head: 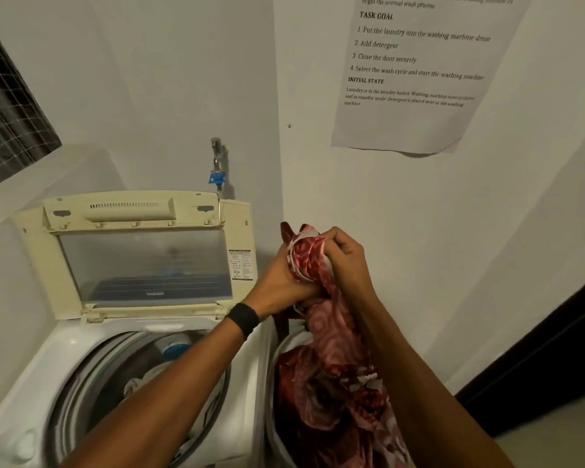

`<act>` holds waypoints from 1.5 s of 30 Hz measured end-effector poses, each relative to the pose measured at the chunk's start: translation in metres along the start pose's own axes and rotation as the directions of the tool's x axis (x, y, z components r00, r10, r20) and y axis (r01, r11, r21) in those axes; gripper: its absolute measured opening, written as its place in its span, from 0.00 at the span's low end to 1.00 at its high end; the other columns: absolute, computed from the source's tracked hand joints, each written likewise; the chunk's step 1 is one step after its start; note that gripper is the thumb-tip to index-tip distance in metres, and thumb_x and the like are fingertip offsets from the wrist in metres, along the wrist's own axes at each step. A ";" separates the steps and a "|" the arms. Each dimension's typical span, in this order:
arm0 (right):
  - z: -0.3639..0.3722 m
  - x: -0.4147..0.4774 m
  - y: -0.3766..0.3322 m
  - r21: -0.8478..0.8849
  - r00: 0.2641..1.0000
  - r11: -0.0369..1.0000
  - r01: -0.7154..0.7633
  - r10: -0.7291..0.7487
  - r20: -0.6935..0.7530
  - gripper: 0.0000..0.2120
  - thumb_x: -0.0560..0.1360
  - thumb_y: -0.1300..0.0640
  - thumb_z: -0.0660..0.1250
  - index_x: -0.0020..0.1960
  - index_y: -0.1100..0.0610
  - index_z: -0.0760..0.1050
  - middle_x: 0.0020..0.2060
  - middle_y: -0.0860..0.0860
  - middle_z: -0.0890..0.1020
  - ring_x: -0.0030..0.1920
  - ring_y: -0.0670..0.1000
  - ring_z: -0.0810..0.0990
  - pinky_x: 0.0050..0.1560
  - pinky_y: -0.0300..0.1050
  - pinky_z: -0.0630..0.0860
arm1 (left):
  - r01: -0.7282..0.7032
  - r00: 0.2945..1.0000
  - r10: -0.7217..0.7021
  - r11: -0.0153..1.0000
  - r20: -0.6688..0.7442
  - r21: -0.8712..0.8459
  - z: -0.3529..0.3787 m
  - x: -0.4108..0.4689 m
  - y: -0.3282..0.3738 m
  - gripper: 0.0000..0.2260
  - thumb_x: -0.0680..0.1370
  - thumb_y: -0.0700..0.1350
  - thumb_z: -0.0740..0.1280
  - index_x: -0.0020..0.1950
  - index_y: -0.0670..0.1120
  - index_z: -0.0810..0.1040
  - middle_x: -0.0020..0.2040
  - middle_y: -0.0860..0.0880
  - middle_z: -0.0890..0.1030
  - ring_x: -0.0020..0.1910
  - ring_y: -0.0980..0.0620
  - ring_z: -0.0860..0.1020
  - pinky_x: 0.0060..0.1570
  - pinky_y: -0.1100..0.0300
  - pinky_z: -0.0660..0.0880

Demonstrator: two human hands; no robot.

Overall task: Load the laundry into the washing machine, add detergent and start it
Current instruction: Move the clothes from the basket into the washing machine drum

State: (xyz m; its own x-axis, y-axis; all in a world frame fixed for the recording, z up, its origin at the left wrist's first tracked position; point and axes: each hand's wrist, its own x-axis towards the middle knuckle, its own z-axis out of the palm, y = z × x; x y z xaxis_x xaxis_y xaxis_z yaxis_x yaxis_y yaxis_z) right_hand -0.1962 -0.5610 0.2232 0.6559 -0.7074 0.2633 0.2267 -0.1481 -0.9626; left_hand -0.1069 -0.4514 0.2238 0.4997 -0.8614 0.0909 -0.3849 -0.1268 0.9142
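Head: left hand (279,282), right hand (347,256), grip around red cloth (330,331); "TASK GOAL" sheet (402,125) above.

Left hand (277,282), right hand (347,261) around red cloth (330,363) beside open washing machine (78,344)

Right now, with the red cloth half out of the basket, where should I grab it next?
Probably the bunched stretch of the cloth hanging just under the left hand, above the basket. Come from the right with the right hand; the cloth is narrow there, and the left hand holds the top.
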 end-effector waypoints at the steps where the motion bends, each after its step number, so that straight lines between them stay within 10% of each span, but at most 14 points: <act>1: -0.003 -0.002 -0.004 -0.015 0.999 1.000 0.006 -0.006 0.036 0.09 0.79 0.62 0.63 0.46 0.64 0.81 0.42 0.57 0.84 0.45 0.54 0.83 0.52 0.53 0.79 | 0.011 0.999 -0.013 0.999 -0.043 -0.047 0.003 -0.001 -0.002 0.30 0.73 0.40 0.79 0.71 0.52 0.70 0.61 0.58 0.79 0.56 0.74 0.76 0.58 0.74 0.74; 5: -0.028 -0.019 0.006 -0.314 0.990 0.946 0.080 -0.038 0.138 0.23 0.80 0.45 0.66 0.75 0.44 0.71 0.72 0.43 0.74 0.72 0.42 0.72 0.72 0.43 0.71 | 0.073 0.969 -0.109 0.983 -0.221 -0.167 0.000 0.003 -0.011 0.25 0.72 0.53 0.79 0.67 0.55 0.76 0.58 0.56 0.83 0.58 0.61 0.81 0.65 0.54 0.78; 8: -0.053 -0.053 0.057 -0.315 0.950 0.941 -0.123 0.204 0.238 0.45 0.74 0.40 0.74 0.82 0.40 0.50 0.74 0.29 0.61 0.72 0.33 0.66 0.66 0.27 0.67 | 0.108 0.951 -0.167 0.968 -0.260 -0.225 -0.019 0.011 -0.009 0.33 0.64 0.62 0.77 0.67 0.54 0.77 0.58 0.54 0.85 0.57 0.55 0.83 0.64 0.49 0.78; 13: -0.079 -0.091 0.097 -0.423 0.933 0.880 -0.214 0.312 0.178 0.08 0.74 0.47 0.76 0.52 0.37 0.83 0.50 0.40 0.87 0.54 0.48 0.86 0.55 0.45 0.82 | 0.167 0.942 -0.193 0.979 -0.276 -0.113 -0.035 0.016 -0.018 0.45 0.61 0.68 0.77 0.75 0.54 0.70 0.65 0.52 0.80 0.63 0.52 0.79 0.68 0.46 0.75; 19: -0.096 -0.031 -0.027 -0.139 0.997 0.988 0.075 -0.078 -0.013 0.14 0.77 0.62 0.71 0.61 0.55 0.80 0.56 0.51 0.86 0.58 0.52 0.84 0.59 0.52 0.79 | 0.271 0.925 -0.218 0.952 -0.312 0.138 -0.021 0.003 -0.036 0.47 0.62 0.65 0.78 0.75 0.49 0.64 0.68 0.47 0.77 0.65 0.43 0.77 0.63 0.52 0.71; 24: -0.022 -0.018 -0.021 0.000 1.000 1.000 0.006 -0.006 -0.013 0.16 0.75 0.61 0.73 0.58 0.56 0.70 0.47 0.52 0.85 0.48 0.52 0.85 0.49 0.50 0.81 | 0.134 0.989 -0.140 0.986 0.052 0.101 0.005 0.006 -0.009 0.46 0.74 0.56 0.76 0.82 0.49 0.51 0.70 0.53 0.73 0.67 0.53 0.75 0.67 0.55 0.73; 30: -0.021 -0.012 0.013 -0.145 0.993 0.987 0.062 -0.076 -0.095 0.09 0.71 0.62 0.76 0.46 0.51 0.79 0.49 0.54 0.81 0.51 0.49 0.81 0.54 0.39 0.75 | 0.283 0.900 -0.185 0.936 0.394 -0.207 -0.023 -0.023 0.000 0.24 0.77 0.38 0.72 0.68 0.58 0.70 0.58 0.53 0.84 0.59 0.53 0.82 0.56 0.61 0.80; 38: -0.019 -0.009 -0.005 0.208 0.953 0.949 -0.237 0.186 0.240 0.17 0.76 0.58 0.59 0.58 0.59 0.83 0.54 0.56 0.86 0.57 0.53 0.84 0.55 0.49 0.81 | 0.148 0.989 -0.149 0.963 0.012 -0.224 0.004 -0.012 -0.017 0.25 0.72 0.46 0.80 0.66 0.51 0.78 0.57 0.52 0.86 0.57 0.53 0.84 0.64 0.49 0.79; 42: -0.044 -0.017 0.012 -0.251 0.994 0.966 0.058 -0.032 0.106 0.22 0.80 0.52 0.66 0.74 0.45 0.72 0.72 0.44 0.75 0.72 0.45 0.72 0.73 0.53 0.70 | 0.144 0.981 -0.171 0.961 -0.097 -0.235 0.000 0.000 -0.017 0.20 0.74 0.45 0.78 0.64 0.52 0.79 0.54 0.53 0.86 0.54 0.57 0.84 0.62 0.52 0.79; 45: -0.076 -0.051 0.054 -0.409 0.941 0.895 -0.175 0.275 0.199 0.44 0.71 0.35 0.75 0.79 0.33 0.53 0.79 0.41 0.64 0.76 0.45 0.65 0.75 0.53 0.64 | 0.174 0.963 -0.231 0.927 -0.140 -0.331 -0.018 0.009 -0.021 0.26 0.71 0.49 0.81 0.66 0.50 0.78 0.56 0.51 0.86 0.56 0.52 0.85 0.63 0.48 0.79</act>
State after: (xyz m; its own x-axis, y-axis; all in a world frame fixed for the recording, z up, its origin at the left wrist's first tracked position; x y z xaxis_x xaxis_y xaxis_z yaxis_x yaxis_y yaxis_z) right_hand -0.2723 -0.5852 0.1526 0.8228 -0.5683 -0.0043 -0.2064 -0.2918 -0.9340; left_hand -0.0798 -0.4477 0.2126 0.6785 -0.7314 -0.0684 -0.0127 -0.1048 0.9944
